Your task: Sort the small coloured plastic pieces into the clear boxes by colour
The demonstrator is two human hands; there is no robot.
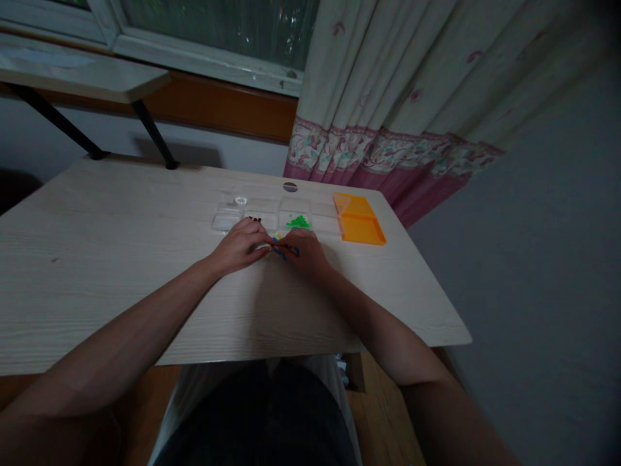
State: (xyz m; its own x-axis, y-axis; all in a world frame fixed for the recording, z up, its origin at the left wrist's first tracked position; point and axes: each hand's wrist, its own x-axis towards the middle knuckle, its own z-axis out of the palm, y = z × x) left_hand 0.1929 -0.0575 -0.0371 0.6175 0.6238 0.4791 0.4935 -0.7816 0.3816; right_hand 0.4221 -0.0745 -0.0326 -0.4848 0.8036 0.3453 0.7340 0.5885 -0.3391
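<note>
My left hand (241, 246) and my right hand (303, 251) rest close together on a pale wooden table (121, 259), fingertips nearly meeting. Both have their fingers curled in a pinch around small coloured bits (280, 248), blue and yellow, too small to name. Just beyond my hands lies a clear plastic compartment box (264, 208). One compartment holds a heap of green beads (297, 222); another holds a few dark beads (253, 219).
An orange tray (359, 220) lies to the right of the clear box. A small round dark object (290, 187) sits at the table's far edge. A patterned curtain (388, 97) hangs behind, a window (213, 32) and a folding table (72, 77) at left.
</note>
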